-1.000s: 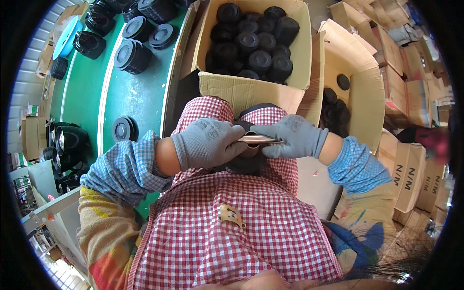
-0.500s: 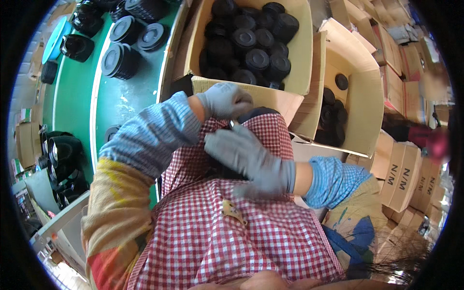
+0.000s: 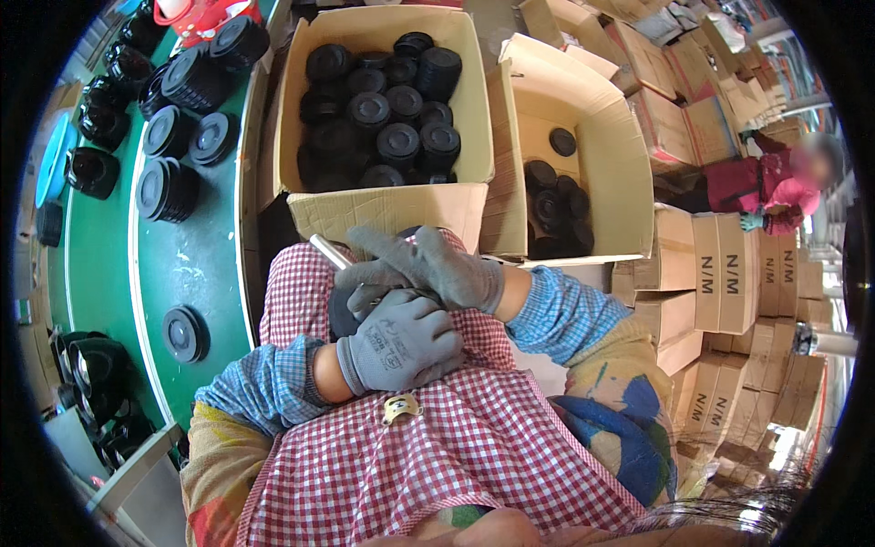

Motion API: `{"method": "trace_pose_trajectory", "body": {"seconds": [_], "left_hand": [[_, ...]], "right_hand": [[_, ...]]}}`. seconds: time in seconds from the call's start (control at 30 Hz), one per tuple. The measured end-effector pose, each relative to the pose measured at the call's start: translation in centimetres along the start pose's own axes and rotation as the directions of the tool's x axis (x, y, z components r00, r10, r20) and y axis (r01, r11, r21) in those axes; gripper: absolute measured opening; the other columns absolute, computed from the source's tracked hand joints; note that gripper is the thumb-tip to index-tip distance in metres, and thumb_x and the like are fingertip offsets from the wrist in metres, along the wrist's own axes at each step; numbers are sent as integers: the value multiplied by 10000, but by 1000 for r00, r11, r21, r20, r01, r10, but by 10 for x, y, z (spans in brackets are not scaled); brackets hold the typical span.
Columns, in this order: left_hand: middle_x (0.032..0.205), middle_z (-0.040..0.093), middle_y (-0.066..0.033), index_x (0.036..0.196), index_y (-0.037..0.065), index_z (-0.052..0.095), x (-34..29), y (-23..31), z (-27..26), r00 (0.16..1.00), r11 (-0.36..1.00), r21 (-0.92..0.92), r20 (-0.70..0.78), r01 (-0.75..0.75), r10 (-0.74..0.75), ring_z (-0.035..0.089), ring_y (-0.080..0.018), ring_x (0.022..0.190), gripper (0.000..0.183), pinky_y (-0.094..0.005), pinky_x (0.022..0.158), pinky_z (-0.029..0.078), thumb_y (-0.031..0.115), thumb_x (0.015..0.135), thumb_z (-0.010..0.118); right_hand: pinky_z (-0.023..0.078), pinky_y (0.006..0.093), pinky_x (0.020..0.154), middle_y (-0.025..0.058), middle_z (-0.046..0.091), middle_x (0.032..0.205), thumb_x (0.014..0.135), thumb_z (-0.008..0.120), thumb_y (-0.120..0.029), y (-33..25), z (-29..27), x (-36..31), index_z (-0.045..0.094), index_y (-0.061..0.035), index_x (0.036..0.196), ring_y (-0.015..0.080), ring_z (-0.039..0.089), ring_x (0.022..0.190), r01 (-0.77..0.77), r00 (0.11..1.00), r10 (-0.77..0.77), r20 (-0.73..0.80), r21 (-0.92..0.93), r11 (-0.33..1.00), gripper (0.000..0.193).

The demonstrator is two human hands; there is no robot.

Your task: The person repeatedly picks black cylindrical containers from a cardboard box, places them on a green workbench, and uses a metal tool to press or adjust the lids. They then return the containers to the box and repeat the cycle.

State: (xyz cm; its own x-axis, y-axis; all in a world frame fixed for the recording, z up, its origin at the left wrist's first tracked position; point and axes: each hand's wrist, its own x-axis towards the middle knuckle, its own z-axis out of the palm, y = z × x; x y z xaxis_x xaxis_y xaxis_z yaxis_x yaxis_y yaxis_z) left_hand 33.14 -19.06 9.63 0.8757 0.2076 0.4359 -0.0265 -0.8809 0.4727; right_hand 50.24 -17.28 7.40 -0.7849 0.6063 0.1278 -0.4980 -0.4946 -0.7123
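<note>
Both my hands, in grey work gloves, are together over my lap. My left hand (image 3: 403,345) is closed, its fingers curled in beside a black round part (image 3: 344,312) that lies partly hidden under the gloves. Above and across it reaches my right hand (image 3: 437,269), with a slim silver rod-like tool (image 3: 330,252) sticking out past its fingers to the upper left. The tool's other end is hidden by the gloves. Under the hands is my red checked apron (image 3: 437,456).
An open cardboard box (image 3: 387,210) full of black round parts (image 3: 398,141) stands ahead. Right of it, another carton (image 3: 629,182) holds several more. A green worktable (image 3: 196,283) on the left carries stacked black discs (image 3: 167,190). Cartons (image 3: 725,273) and a person (image 3: 766,187) are at right.
My left hand has come down from the box's near edge toward my lap. My right hand has moved up over it. The silver tool now shows clearly. The view has swung rightward.
</note>
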Motion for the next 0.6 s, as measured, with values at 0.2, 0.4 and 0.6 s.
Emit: {"method": "trace_pose_trajectory", "body": {"seconds": [0.2,0.4,0.6], "left_hand": [[791,607,11,868,175,635,10,-6,10,997,998,2,13,70,-70,600,-199,688,250,-371,613,469,391,818,751],[805,622,7,875,166,627,5,-25,5,998,990,-144,53,-10,18,631,-202,740,156,-351,635,498,287,785,668],[708,579,-59,745,95,624,-40,-63,-24,958,758,-628,-286,-177,-12,631,-254,726,219,-417,797,536,225,911,682]], "right_hand": [[353,451,1149,129,592,1425,1049,363,-593,3,-65,74,720,-108,1209,356,508,1336,316,906,-366,212,-915,253,623],[406,431,993,100,613,881,1034,452,-405,27,-79,75,630,-50,791,312,559,920,228,940,-336,58,-840,492,466],[486,411,817,98,621,810,947,596,-309,-5,-77,7,652,-89,819,310,595,768,-252,884,-335,-327,-936,247,260]]}}
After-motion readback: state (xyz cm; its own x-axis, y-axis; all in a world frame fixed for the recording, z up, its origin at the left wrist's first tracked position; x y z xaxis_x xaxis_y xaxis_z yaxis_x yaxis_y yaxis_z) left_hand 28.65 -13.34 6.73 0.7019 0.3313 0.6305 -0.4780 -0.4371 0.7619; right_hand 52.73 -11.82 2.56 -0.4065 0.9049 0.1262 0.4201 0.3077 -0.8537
